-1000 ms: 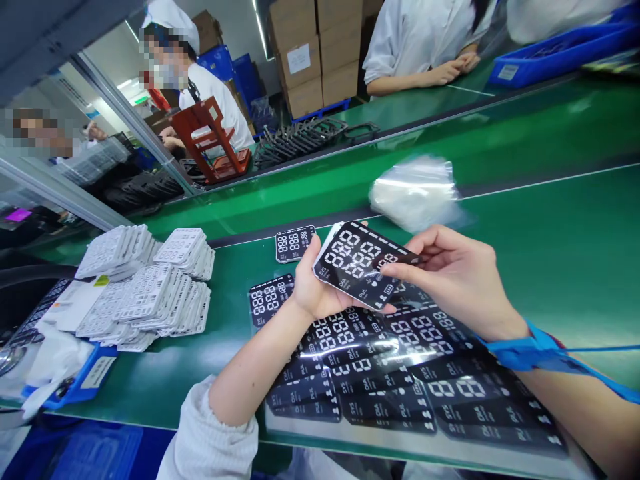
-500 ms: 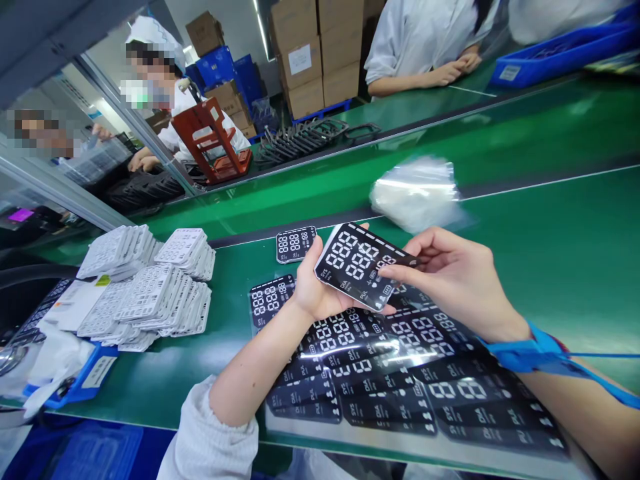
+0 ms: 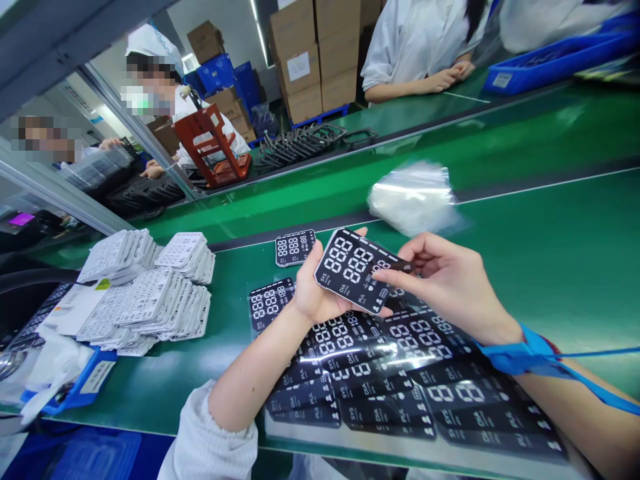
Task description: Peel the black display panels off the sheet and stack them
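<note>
Green desk (image 3: 560,267) | white frame stacks (image 3: 150,297), left of the held black panel (image 3: 347,275) | smaller-looking panel (image 3: 295,248), beyond the held one's left end | left grip (image 3: 315,293), wrapped round its left side | printed sheets (image 3: 385,407), beneath it | clear bag (image 3: 413,197), beyond it | right grip (image 3: 450,277), narrow, pinching its right corner

The held black display card (image 3: 347,270) looks like smooth, shiny plastic. Beyond it, the clear plastic film (image 3: 413,193) looks thin and glossy. Left of it, the white plates (image 3: 145,297) look dull. Below it, the printed sheets (image 3: 385,403) are glossy.
</note>
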`<state>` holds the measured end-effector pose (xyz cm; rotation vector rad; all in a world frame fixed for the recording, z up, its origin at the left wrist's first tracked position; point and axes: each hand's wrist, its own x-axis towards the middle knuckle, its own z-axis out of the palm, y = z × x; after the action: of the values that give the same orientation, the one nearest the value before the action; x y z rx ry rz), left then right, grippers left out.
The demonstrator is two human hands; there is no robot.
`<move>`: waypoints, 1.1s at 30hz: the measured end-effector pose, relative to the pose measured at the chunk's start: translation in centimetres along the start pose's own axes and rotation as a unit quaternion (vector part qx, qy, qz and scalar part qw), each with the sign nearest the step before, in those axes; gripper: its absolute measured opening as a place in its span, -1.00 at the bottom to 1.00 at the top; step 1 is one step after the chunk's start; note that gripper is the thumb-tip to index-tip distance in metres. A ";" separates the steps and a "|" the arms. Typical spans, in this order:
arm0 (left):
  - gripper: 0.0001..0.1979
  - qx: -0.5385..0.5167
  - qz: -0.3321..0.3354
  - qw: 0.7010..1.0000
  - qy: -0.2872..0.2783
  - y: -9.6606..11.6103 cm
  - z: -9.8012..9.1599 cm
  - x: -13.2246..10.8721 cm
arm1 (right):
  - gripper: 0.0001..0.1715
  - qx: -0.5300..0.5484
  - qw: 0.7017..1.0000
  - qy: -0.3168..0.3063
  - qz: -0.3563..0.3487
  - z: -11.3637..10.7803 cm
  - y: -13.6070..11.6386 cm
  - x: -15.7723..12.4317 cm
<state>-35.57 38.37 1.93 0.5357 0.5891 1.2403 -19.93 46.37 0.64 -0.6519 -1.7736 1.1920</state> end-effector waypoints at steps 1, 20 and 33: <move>-0.39 -0.001 0.002 1.000 -0.004 0.0 0.0 0.0 | -0.59 -0.001 1.000 -0.002 -0.003 0.0 0.1 0.0; -0.36 0.156 0.008 0.983 0.093 -0.8 0.7 0.1 | -0.38 -0.297 0.945 -0.039 -0.129 -0.7 1.0 0.5; -0.53 0.339 0.089 0.926 0.142 -3.0 1.2 -0.4 | -0.59 -0.157 0.925 -0.191 -0.288 0.8 -1.6 -1.6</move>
<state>-32.72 37.20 0.90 1.0114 1.2587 1.2810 -19.77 44.09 1.33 -0.0366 -2.2983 0.6568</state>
